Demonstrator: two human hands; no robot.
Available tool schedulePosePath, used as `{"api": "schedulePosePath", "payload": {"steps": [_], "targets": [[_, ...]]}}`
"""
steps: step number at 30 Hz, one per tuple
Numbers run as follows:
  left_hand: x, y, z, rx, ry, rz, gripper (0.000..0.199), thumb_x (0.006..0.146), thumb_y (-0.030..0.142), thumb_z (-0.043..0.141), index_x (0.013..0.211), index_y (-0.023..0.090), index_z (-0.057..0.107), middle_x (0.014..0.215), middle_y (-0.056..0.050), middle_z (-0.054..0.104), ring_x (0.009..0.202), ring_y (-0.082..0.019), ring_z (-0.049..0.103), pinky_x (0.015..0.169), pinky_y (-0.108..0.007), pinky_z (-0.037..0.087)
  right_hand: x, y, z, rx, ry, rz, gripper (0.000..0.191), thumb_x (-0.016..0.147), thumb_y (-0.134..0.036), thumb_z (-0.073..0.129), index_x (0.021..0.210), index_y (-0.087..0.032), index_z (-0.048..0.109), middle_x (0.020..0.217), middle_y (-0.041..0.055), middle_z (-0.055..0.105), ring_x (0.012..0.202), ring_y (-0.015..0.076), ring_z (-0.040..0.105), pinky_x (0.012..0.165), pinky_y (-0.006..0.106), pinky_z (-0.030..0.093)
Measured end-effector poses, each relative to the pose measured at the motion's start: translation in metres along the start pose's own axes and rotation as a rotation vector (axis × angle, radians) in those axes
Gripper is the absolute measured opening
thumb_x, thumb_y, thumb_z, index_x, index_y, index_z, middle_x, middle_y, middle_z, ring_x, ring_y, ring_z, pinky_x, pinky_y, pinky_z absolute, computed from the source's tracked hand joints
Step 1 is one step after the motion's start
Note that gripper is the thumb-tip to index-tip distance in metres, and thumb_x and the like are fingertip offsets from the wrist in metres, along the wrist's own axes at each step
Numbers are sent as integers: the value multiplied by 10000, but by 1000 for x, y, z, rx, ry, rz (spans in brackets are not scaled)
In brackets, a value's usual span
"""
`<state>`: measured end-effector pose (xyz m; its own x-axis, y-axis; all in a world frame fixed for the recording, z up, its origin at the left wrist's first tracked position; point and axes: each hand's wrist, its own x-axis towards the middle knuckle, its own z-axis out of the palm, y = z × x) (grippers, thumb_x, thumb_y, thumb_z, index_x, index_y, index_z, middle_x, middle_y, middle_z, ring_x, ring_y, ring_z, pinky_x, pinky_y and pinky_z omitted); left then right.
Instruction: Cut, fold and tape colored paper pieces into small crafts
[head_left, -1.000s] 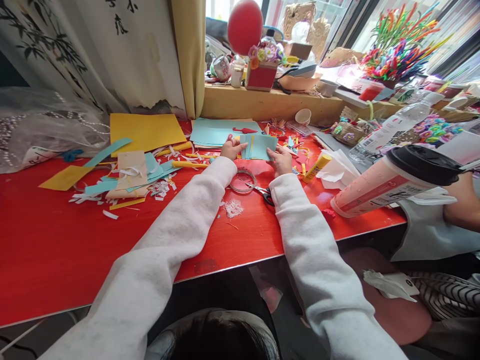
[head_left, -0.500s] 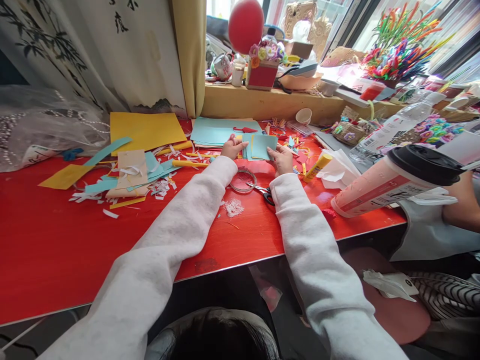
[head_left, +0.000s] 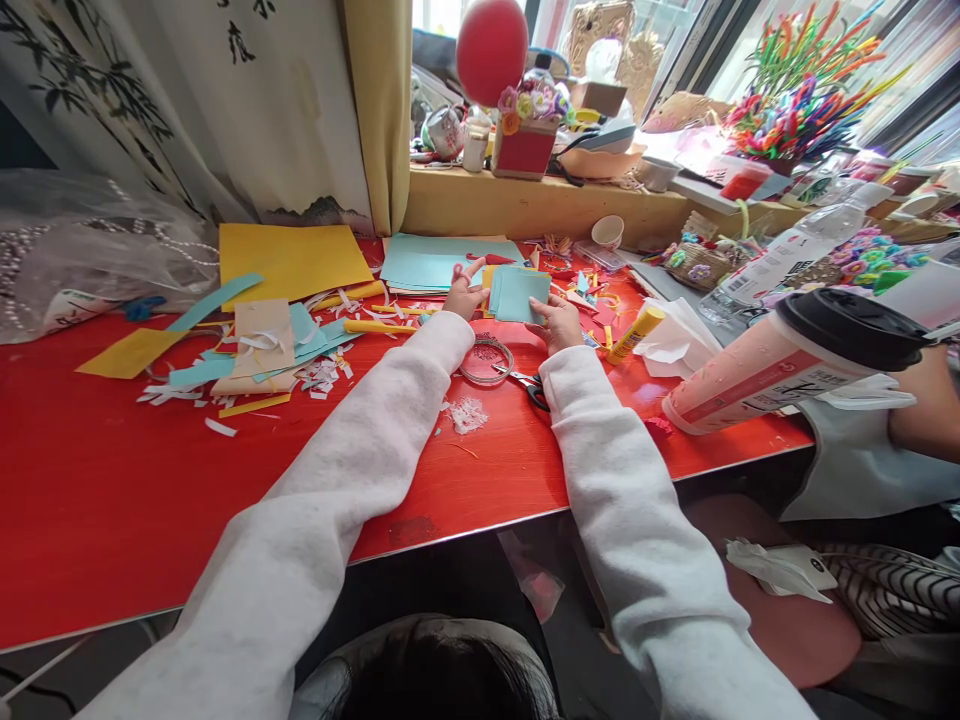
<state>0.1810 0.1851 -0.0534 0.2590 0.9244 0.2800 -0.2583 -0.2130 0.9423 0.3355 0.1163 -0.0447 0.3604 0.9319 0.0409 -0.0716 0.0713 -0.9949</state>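
My right hand [head_left: 556, 322] pinches the lower right edge of a light blue paper card [head_left: 519, 295]. Yellow paper shows behind the card's upper edge. At its left edge is my left hand [head_left: 466, 296], fingers apart and one stretched up and to the right; whether it touches the paper I cannot tell. Just in front of the hands lies a round ring [head_left: 486, 376] on the red table. Scissors with black handles [head_left: 535, 390] lie beside it, partly hidden by my right sleeve. A yellow glue stick [head_left: 635, 334] rests to the right of my right hand.
Yellow sheets [head_left: 292, 262], blue sheets [head_left: 427, 262] and paper scraps [head_left: 262, 345] cover the left and back. A pink cup with a black lid [head_left: 772, 365] and a plastic bottle [head_left: 795, 250] stand at right. Another person's arm [head_left: 926, 400] shows at the right edge.
The blue card has shifted slightly left, more squarely over the other paper. My left fingers have spread and lifted, and my right fingers have moved slightly left.
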Motion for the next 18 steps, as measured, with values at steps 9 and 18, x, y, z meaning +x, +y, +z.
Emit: {"api": "schedulePosePath", "payload": {"steps": [9,18], "targets": [[1,4,1,-61,-25,-150,405,686,247,641,1073,192,536,908,-53,672,865,-199,637,792,-346,508,1,0,-1,75,25,27,215,686,-254,609,894,-220,566,996,-1,601,784,106,581,651,261,575],[1,6,1,-100,-43,-121,398,608,194,702,980,165,565,897,-41,671,946,-208,606,862,-367,487,-5,-4,2,68,-55,-2,286,658,-303,638,927,-229,573,996,8,606,807,127,582,648,285,573]]}}
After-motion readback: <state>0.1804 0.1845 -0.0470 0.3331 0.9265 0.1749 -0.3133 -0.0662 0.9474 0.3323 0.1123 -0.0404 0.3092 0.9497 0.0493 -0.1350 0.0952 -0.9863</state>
